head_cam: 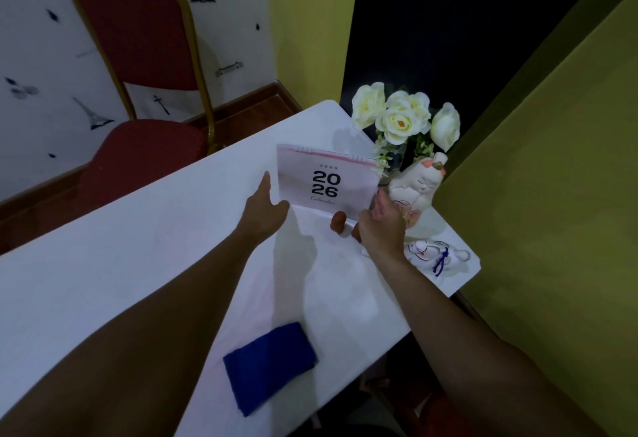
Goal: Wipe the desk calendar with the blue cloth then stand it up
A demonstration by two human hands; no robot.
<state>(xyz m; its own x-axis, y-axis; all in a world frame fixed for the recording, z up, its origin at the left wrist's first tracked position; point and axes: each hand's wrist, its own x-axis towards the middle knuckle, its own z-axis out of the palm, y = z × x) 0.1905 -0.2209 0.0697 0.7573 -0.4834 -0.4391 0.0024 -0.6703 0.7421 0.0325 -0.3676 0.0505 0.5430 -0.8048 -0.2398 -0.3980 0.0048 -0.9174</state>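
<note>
On the white surface (pixel 138 264) we see the desk calendar (pixel 326 179) standing upright near the far right corner, cover reading 2026, with white flowers (pixel 402 119) and a cat figurine (pixel 419 182) just behind and beside it. The blue cloth (pixel 269 366) lies folded near the front edge, well apart from both hands. Our left hand (pixel 264 208) touches the calendar's left lower edge with fingers spread open; our right hand (pixel 381 222) meets its right lower corner, fingers loosely curled, grip unclear.
</note>
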